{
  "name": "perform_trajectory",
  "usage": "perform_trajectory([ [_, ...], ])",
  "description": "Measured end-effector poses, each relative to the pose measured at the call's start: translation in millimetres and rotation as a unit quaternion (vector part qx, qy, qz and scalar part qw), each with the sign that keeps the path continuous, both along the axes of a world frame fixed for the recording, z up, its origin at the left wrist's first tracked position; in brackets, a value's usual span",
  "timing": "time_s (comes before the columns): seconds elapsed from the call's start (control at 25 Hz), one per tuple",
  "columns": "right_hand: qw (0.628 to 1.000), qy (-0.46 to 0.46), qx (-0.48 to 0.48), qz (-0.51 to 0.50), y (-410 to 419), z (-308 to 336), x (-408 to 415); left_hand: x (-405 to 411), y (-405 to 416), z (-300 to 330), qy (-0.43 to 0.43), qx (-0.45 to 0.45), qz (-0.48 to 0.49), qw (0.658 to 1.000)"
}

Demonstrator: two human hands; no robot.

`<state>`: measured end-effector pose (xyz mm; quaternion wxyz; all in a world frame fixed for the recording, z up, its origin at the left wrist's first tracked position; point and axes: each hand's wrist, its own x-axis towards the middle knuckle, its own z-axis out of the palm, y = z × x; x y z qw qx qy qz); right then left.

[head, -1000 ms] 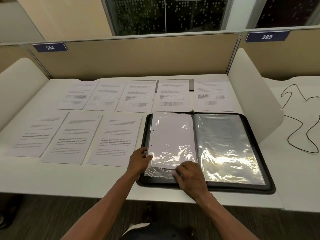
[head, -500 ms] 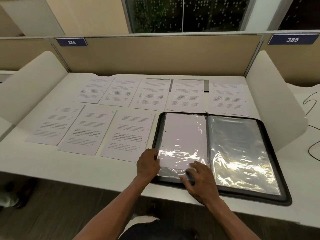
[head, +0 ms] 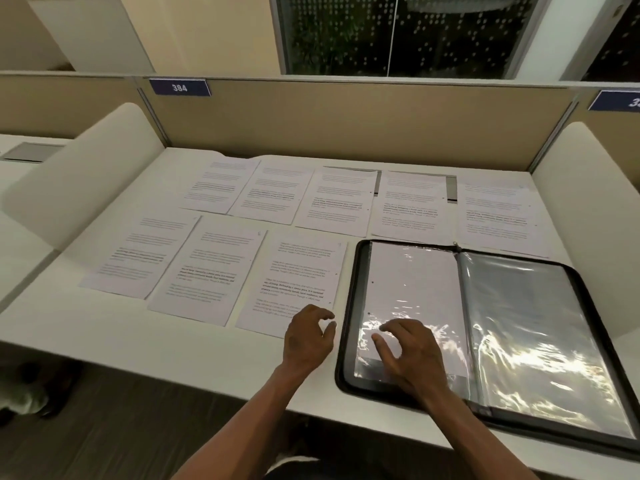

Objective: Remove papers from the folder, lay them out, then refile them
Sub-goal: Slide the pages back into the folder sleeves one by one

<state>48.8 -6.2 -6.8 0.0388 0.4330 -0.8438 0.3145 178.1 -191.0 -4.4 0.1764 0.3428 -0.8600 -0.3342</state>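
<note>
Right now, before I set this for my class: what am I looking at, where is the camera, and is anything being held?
One camera, worn on a person's head, looks down at their bare hands. On the white desk lie eight printed sheets: five in the back row, three in the front row. An open black folder with clear sleeves lies at the right. One sheet sits in its left sleeve. The right hand rests on that sleeve; the left hand hangs loosely curled beside the folder, holding nothing.

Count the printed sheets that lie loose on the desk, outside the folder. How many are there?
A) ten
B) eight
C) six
B: five printed sheets lie in the far row and three in the near row, all on the desk beside the open folder.
</note>
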Motion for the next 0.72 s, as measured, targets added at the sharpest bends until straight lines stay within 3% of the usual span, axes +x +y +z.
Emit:
perform_trajectory([
  [0.24, 0.998, -0.025, 0.056, 0.017, -105.6, 1.0, 16.9, 46.8, -101.7, 3.5, 0.037, -0.038, 0.041, 0.998],
  [0.72, 0.991, -0.056, 0.116, 0.047, -254.5, 23.3, 34.7, 91.8, -235.0, 11.6, -0.05, -0.088, 0.045, 0.994],
])
